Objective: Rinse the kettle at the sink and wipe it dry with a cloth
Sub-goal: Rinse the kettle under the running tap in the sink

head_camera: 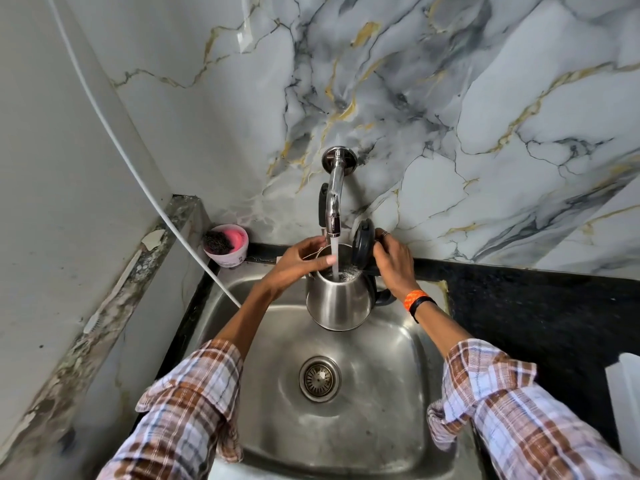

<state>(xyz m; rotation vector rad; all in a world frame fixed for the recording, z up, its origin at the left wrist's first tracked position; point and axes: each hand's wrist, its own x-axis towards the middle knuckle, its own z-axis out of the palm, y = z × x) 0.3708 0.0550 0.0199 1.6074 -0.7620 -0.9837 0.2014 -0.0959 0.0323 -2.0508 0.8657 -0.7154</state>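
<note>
The steel sink point(398, 393) holds the kettle point(337, 303) upright under the tap point(333, 202), water pouring into its open mouth. The left hand point(298, 263) curls over the kettle's rim, fingers closed on it. The right hand point(394, 259) grips the handle beside the raised lid point(363, 242).

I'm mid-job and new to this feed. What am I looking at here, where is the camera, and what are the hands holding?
There is no machine: one camera worn on a person's head looks down at their bare hands over a steel sink. The left hand grips the rim of a steel kettle. The right hand is at its handle, by the open black lid. Water runs from the tap into the kettle. A pink tub with a scrubber sits at the sink's left corner.
</note>
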